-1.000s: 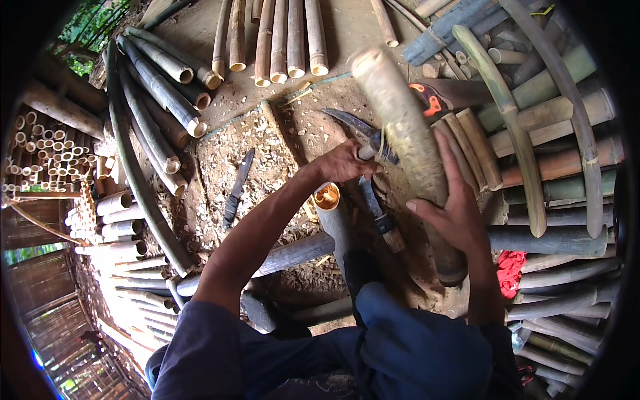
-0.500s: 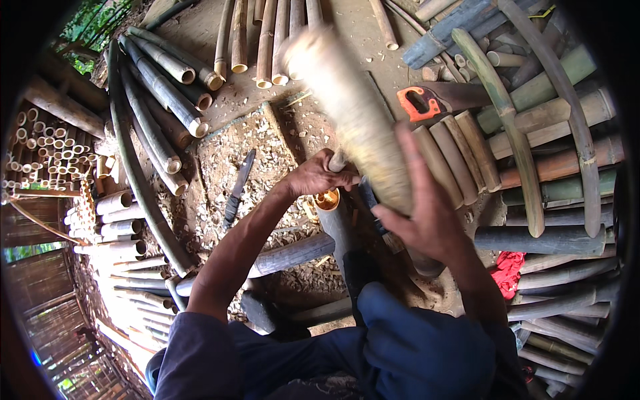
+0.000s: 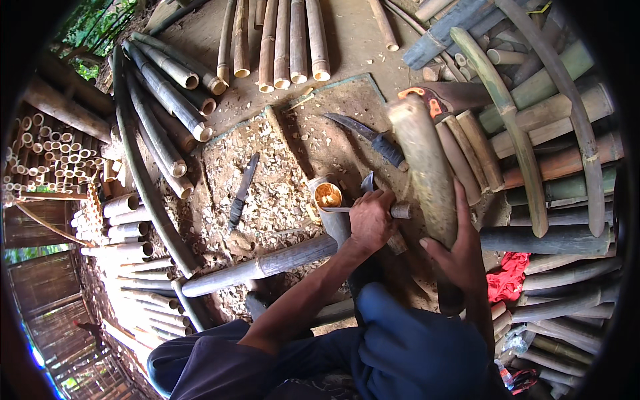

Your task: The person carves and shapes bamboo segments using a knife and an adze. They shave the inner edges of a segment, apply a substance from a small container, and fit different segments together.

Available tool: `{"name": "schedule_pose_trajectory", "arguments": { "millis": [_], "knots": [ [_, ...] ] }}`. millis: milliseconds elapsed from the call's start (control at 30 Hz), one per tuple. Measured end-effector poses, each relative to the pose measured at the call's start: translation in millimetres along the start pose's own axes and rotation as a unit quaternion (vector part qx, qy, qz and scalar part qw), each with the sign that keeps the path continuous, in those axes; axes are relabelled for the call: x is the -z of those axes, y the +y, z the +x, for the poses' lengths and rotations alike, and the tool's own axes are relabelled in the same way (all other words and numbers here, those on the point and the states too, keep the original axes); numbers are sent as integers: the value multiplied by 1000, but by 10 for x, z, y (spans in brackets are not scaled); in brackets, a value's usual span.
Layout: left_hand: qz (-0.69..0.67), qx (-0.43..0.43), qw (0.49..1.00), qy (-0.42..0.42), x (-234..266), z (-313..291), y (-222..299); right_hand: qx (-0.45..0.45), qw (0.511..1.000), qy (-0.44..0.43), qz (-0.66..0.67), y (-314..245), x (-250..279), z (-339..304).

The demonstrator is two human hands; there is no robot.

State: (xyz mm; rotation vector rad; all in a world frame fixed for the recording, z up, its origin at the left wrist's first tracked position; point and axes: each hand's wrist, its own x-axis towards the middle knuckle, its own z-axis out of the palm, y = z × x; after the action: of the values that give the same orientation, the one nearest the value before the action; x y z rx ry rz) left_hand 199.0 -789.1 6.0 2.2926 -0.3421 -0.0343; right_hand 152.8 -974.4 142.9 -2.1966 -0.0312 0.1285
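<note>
My left hand (image 3: 371, 220) is closed round a chisel (image 3: 401, 211), its butt poking out on the right and its thin metal shank lying level across the near rim of an upright bamboo tube (image 3: 339, 227). Pale shavings or cut inner wood (image 3: 327, 195) show inside the tube's mouth. In my right hand (image 3: 460, 250) is a thick pale wooden club (image 3: 427, 167), gripped near its lower end and raised to the right of the tube, slightly blurred. Thumb and fingers lie along its two sides. The club and chisel are apart.
A knife (image 3: 243, 190) lies on the shavings at left. Beyond the tube rests a curved blade with a dark wrapped handle (image 3: 387, 148). A bamboo pole (image 3: 267, 265) lies crosswise. An orange-handled saw (image 3: 433, 105), stacked bamboo (image 3: 553, 240) and a red cloth (image 3: 507, 277) are at right.
My left hand has moved right and nearer, swinging the chisel from the tube's far side to level across the rim. The club has tipped rightward and nearer, its top away from the left hand.
</note>
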Motion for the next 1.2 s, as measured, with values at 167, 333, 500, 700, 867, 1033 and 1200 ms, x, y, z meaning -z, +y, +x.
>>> {"name": "schedule_pose_trajectory", "arguments": {
  "millis": [167,333,500,700,867,1033,1200],
  "knots": [
    [47,7,999,-18,-171,122,-116,-51,996,25,76,227,82,-249],
    [38,106,992,-50,-26,395,-118,-21,991,70,117,140,104,-190],
    [-27,126,992,-7,234,473,-262,60,998,2,20,42,-243,78],
    [-91,75,992,46,413,282,-383,58,994,-95,7,-396,-32,257],
    [-103,76,990,52,562,124,-327,168,980,-20,-102,-310,-279,162],
    [-359,79,899,239,309,-38,-699,46,962,-203,-179,-600,-197,320],
    [-161,-22,981,106,153,-244,-312,81,983,-149,-64,-518,-126,235]
  ]
}}
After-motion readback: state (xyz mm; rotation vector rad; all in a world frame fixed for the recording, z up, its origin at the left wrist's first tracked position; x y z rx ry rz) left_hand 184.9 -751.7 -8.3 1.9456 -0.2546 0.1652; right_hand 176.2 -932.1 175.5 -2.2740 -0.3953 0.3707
